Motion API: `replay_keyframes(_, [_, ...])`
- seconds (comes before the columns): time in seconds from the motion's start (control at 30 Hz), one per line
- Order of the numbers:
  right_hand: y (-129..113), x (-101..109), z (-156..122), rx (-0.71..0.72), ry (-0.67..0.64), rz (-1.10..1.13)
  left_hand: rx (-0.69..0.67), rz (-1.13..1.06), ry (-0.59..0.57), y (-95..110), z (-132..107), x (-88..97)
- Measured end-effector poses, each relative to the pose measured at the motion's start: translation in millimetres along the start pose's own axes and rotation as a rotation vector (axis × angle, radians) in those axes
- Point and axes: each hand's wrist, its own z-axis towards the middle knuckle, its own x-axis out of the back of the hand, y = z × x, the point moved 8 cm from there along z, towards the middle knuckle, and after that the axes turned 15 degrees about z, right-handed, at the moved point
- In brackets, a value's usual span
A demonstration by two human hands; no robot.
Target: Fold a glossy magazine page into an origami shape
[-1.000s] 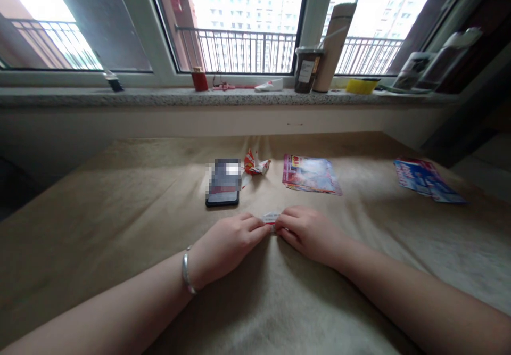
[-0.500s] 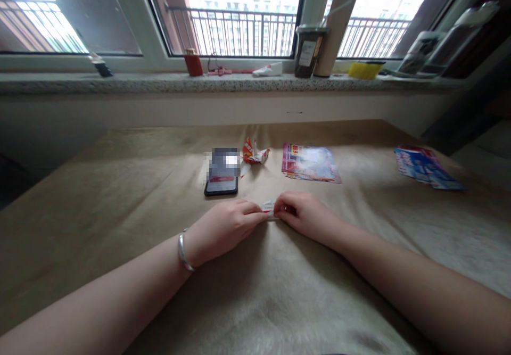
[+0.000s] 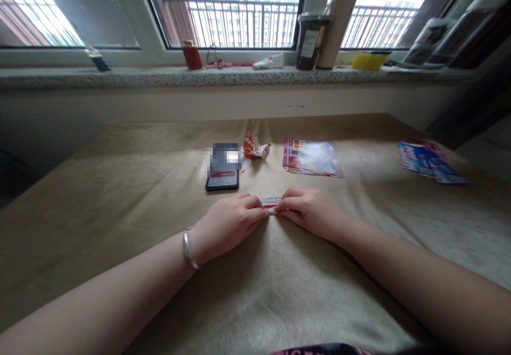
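A small piece of white-and-red printed paper [image 3: 272, 201] lies on the cloth-covered table between my hands, its near edge folded or rolled over. My left hand [image 3: 235, 217] pinches its left end with thumb and fingers; a silver bangle circles that wrist. Its right end is gripped by my right hand [image 3: 307, 208], with the fingertips pressed together. Both hands rest low on the cloth and cover much of the paper. Just beyond them stands a folded red-and-white paper shape [image 3: 255, 147], beside a phone [image 3: 222, 182] lying flat.
A stack of colourful leaflets [image 3: 313, 158] lies beyond my right hand, and blue leaflets [image 3: 433, 162] are spread farther right. On the granite sill [image 3: 159, 77] stand a red container [image 3: 192, 57], a dark jar [image 3: 309, 43] and a yellow item [image 3: 370, 60].
My right fingers have come down onto the paper's right end. More of its red band shows, and a rolled white edge appears at the front. The view has tilted slightly downward.
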Motion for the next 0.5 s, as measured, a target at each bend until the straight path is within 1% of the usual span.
replay_keyframes(0.13, [-1.3,0.5,0.3,0.004,-0.007,-0.002,-0.01,0.052,-0.038,3.5,0.7,-1.2])
replay_keyframes(0.3, [-1.7,-0.7,1.9,-0.021,-0.011,-0.031,-0.017,0.087,-0.045,7.8,0.7,-2.7])
replay_keyframes(0.4, [-4.0,-1.8,1.1,-0.017,-0.012,-0.071,-0.01,0.081,-0.05,8.7,1.5,-3.3])
replay_keyframes(0.5, [-9.2,-3.3,-1.6,0.017,-0.018,-0.153,0.003,0.037,-0.054,7.8,2.8,-3.3])
